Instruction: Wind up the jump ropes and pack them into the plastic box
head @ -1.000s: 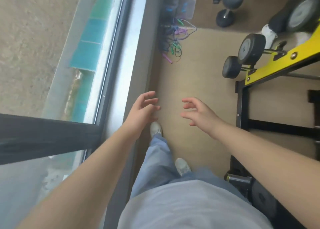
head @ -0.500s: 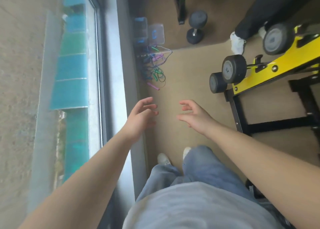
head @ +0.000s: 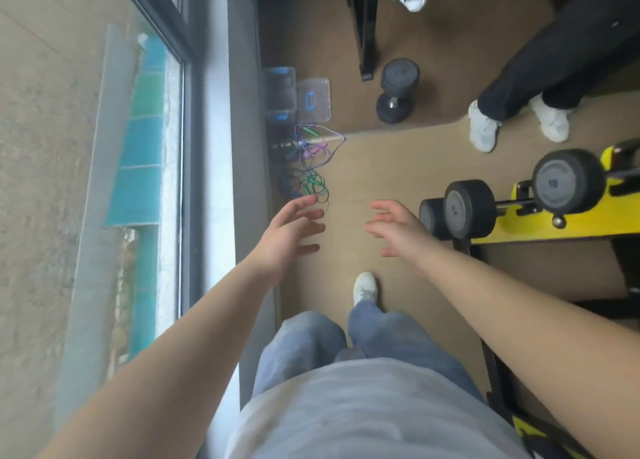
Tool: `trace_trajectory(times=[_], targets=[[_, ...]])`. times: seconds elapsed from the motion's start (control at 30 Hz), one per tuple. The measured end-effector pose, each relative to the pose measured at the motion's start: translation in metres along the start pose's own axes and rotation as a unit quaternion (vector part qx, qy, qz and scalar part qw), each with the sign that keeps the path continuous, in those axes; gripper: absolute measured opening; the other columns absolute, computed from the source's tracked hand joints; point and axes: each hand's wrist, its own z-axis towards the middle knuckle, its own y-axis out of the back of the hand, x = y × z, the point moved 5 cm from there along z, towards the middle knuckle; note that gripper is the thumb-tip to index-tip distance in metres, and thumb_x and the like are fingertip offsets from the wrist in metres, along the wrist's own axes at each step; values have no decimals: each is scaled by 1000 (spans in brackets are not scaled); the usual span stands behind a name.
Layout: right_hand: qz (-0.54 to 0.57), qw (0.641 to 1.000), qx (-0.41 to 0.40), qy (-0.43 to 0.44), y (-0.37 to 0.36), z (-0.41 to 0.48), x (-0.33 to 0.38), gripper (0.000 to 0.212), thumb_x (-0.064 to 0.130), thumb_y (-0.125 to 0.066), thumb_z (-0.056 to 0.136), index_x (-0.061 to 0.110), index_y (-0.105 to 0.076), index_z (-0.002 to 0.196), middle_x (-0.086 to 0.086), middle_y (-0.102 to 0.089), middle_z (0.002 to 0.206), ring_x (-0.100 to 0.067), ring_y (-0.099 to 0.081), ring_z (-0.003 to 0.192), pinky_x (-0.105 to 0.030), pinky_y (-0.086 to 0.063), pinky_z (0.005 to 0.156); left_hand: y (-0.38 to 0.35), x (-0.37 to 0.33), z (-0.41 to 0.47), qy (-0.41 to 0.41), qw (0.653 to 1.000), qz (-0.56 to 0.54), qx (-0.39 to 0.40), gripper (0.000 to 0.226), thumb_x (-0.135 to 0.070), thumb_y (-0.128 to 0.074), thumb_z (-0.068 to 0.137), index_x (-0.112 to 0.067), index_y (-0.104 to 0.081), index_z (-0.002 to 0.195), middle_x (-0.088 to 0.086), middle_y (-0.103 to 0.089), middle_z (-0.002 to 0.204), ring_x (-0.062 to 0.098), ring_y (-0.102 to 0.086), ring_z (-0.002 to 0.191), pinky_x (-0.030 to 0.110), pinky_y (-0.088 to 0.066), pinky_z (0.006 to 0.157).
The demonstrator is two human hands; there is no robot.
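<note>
A tangle of jump ropes [head: 308, 167] in green, purple and blue lies on the tan floor against the wall below the window. Just beyond it stand a clear plastic box [head: 280, 93] with blue latches and, to its right, its clear lid [head: 313, 100] with a blue handle. My left hand [head: 289, 235] is held out in front of me, fingers spread, empty, its fingertips just short of the ropes in the picture. My right hand [head: 394, 228] is level with it, open and empty.
A window and sill [head: 216, 181] run along the left. A yellow rack [head: 554, 223] with black dumbbells [head: 469, 209] stands at right. A loose dumbbell [head: 398, 91] lies beyond the ropes. Another person's legs in black trousers and white shoes [head: 485, 129] stand at the upper right.
I have walked forward: the ropes and box have drawn closer and lower in view. Another person's legs have come into view. Both hands stay open and raised.
</note>
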Motion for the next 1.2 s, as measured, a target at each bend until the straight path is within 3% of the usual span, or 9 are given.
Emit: trace_trajectory(times=[0.2,0.43,0.63,0.8,1.0,1.1,1.2], targets=[[-4,1000,-14,12,36,50,53,46,18,-64,93,27,-50,136,-1,-54,128,-16,-57,107,-30,-50,72,-11,-63,64,-15,1000,-20,-4,48,-21,-56,77,-35,-61,123,1,-67,126,21,-66,114,45,-53,95],[15,999,-37,-10,63,126,109,49,18,-63,94,24,-48,140,-2,-52,130,-15,-56,99,-27,-47,67,-11,-127,169,-12,999,-7,34,36,-15,-53,95,-33,-61,125,0,-67,127,18,-68,111,42,-54,92],[14,998,-63,-20,76,213,178,49,16,-63,94,23,-48,140,-4,-51,134,-15,-55,93,-27,-47,65,-4,-191,265,10,997,8,70,46,-24,-59,81,-32,-61,125,0,-66,127,18,-67,113,40,-54,92],[-16,997,-68,-22,83,277,238,49,20,-65,93,26,-49,139,-1,-53,133,-7,-56,95,-28,-50,75,14,-243,330,30,996,24,85,51,-25,-56,76,-30,-59,127,2,-65,128,20,-66,114,44,-52,96],[3,995,-82,-53,96,334,278,48,16,-63,94,21,-49,140,-5,-53,135,-17,-57,103,-31,-48,71,39,-276,391,57,995,22,73,50,-24,-58,77,-28,-60,127,3,-66,127,22,-66,114,44,-52,96],[-12,996,-77,-51,107,358,297,48,17,-63,94,22,-49,140,-4,-53,133,-16,-57,101,-35,-51,79,42,-285,415,72,995,14,62,46,-24,-60,81,-27,-61,127,5,-66,128,23,-67,113,43,-53,93],[-14,996,-62,-56,119,384,313,49,19,-63,94,27,-48,140,-3,-52,133,-19,-57,113,-41,-52,92,38,-298,436,77,996,8,52,35,-16,-56,94,-25,-60,127,5,-66,128,23,-67,113,38,-54,85]])
